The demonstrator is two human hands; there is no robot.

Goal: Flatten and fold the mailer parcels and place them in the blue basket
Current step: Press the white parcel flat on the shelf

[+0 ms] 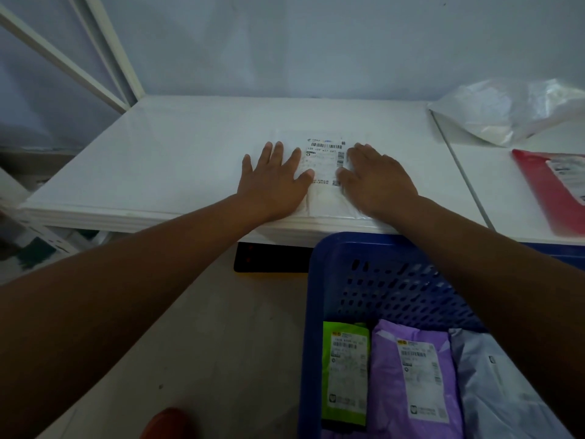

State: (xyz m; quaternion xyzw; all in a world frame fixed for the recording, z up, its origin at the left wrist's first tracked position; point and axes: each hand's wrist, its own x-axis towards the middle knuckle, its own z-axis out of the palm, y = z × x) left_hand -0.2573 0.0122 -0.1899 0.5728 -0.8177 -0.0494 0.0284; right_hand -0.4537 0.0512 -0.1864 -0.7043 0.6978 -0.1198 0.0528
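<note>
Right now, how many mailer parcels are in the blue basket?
3: a green mailer at the left of the blue basket, a purple mailer in the middle and a pale grey mailer at the right. Others may lie hidden beneath them.

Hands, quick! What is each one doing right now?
Left hand: open, fingers spread, pressing flat on the white mailer.
Right hand: open, pressing flat on the same mailer.

Dim, bluish, even light with no glare; the white flat-topped table (177,160) is brightest. Below its near edge the blue perforated plastic basket (395,280) sits in shade. Left of the table, white metal frame bars (63,61) splay from wide-angle distortion and look soft.
</note>
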